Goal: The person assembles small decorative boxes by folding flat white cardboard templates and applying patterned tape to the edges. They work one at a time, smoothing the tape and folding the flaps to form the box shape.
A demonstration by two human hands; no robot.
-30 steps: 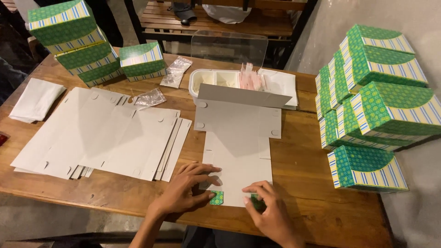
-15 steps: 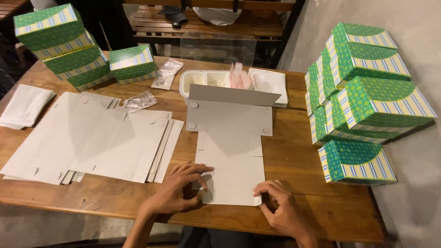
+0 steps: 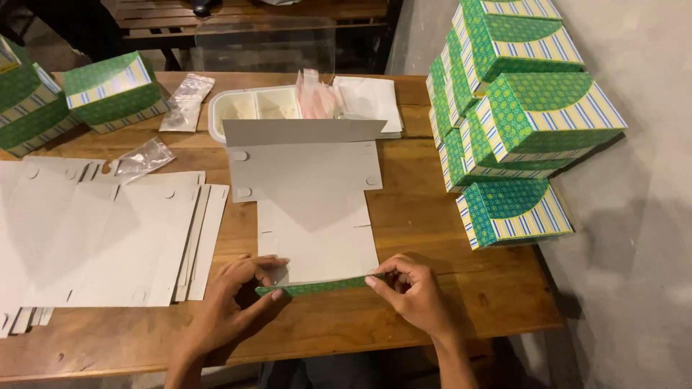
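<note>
Green-patterned card, the bottom flap (image 3: 317, 287) of a flat grey die-cut box blank (image 3: 310, 209), was pinched upward by the left hand (image 3: 231, 306) and right hand (image 3: 418, 295) at the wooden table's (image 3: 432, 216) near edge. Folding was judged under way; a firm crease is called for next.

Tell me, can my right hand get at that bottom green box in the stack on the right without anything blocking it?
Probably yes. The right hand is pinching the cardboard flap, and only bare table lies between it and the bottom green box.

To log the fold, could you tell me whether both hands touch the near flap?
Touching: the head view shows left hand and right hand pinching the folded flap.
</note>
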